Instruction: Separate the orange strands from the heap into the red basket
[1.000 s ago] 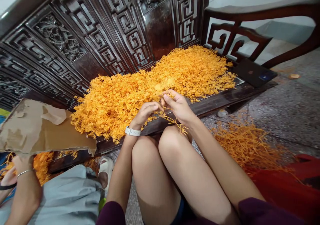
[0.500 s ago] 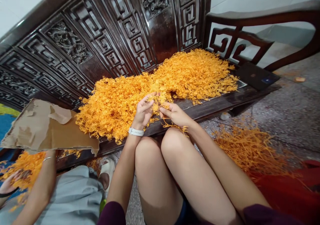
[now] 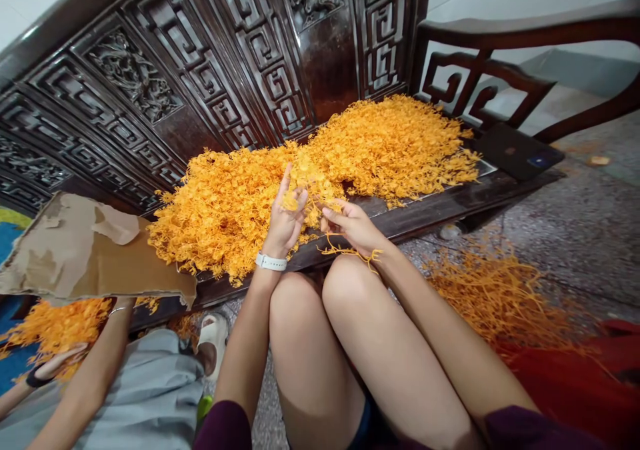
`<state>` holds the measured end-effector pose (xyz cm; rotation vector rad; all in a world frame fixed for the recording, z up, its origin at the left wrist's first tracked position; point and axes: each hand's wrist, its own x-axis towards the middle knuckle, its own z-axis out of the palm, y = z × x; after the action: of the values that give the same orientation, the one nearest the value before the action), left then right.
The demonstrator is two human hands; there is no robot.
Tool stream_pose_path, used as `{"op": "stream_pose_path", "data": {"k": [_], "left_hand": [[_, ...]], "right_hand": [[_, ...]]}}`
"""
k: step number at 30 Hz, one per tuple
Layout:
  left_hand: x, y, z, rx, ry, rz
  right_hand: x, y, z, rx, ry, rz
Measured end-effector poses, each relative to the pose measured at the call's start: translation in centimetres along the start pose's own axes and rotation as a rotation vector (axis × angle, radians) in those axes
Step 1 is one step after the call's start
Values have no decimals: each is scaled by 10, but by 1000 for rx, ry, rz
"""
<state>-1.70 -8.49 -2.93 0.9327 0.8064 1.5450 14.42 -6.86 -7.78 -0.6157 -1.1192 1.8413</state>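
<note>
My left hand (image 3: 284,227), with a pale watch band at the wrist, has its index finger stretched up. A small yellow-orange flower-like piece (image 3: 290,201) sits between its thumb and fingers. Close beside it, my right hand (image 3: 353,227) is closed in a pinch on a thin orange sprig (image 3: 345,250), whose branching stems hang below the fingers over my knee. Both hands are at the front edge of a large heap of frilly orange flower-like pieces (image 3: 230,203) on the bench. The heap's colour blurs the outline of what lies between my fingertips.
The dark carved wooden bench (image 3: 330,70) bears a dark flat device (image 3: 517,150) at its right end. Loose orange stems (image 3: 490,297) lie on the floor by a red item (image 3: 570,390). At left, torn cardboard (image 3: 120,263) partly covers a co-worker's arm (image 3: 95,370).
My left index finger has straightened upward, and the left hand has come slightly away from the right. My right hand keeps its pinch. The co-worker's arm at left has shifted right.
</note>
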Motion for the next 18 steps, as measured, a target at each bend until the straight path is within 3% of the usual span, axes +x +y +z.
{"op": "stream_pose_path", "data": {"k": [3, 10, 15, 18], "left_hand": [[2, -2, -3, 17, 35, -61], [4, -8, -14, 137, -18, -145], [1, -8, -34, 397, -49, -265], [-8, -4, -53, 582, -177, -338]], "right_hand": [[1, 1, -1, 47, 96, -11], [-3, -10, -13, 44, 220, -69], [3, -22, -41, -60, 272, -139], [5, -36, -66, -89, 263, -212]]}}
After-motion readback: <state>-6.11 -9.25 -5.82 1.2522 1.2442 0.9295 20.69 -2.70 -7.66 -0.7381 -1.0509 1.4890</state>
